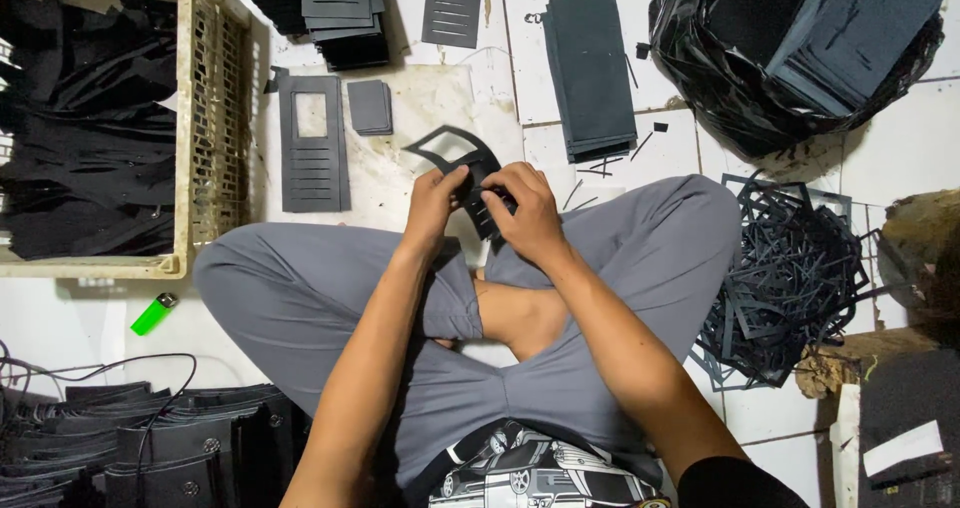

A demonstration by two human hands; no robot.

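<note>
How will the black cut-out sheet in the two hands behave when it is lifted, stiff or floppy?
Probably floppy: the black cut-out sheet looks thin and bends between the left hand and the right hand. Likely light. Its narrow strips could tear.

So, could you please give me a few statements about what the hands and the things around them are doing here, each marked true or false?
1. Both the left hand and the right hand grip the same black slotted sheet. True.
2. The green lighter lies inside the cream plastic crate. False: it lies on the white floor, outside the crate.
3. A tangle of black offcut strips is piled beside the person's right knee. True.
4. The black plastic bag holds only crumpled paper. False: flat dark sheets stick out of it.
5. A single slotted panel lies flat on the board ahead of the person's left knee. True.
</note>
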